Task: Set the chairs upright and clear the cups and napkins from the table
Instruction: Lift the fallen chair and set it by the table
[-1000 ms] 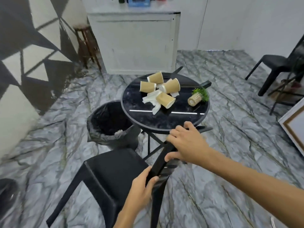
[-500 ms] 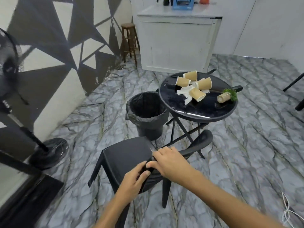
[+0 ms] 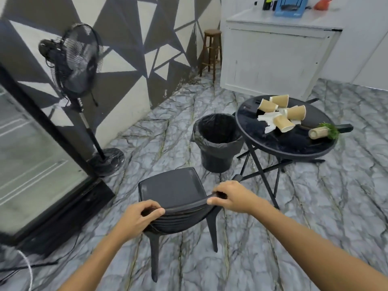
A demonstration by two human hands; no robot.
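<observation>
1. My left hand (image 3: 136, 217) curls over the left end of the chair (image 3: 176, 190) backrest, its grip pinching the top rail between thumb and fingers.
2. The rail runs left to right between my hands; the chair stands on its legs, seat pointing away from me.
3. My right hand (image 3: 233, 196) pinches the right end of the rail the same way.
4. The table (image 3: 247, 120) lies ahead and to the right, well apart, so I judge my right hand is nearer the tipped cups (image 3: 295, 112) and napkins (image 3: 268, 119) lying on it; the bin (image 3: 218, 141) stands just beside its left edge.
</observation>
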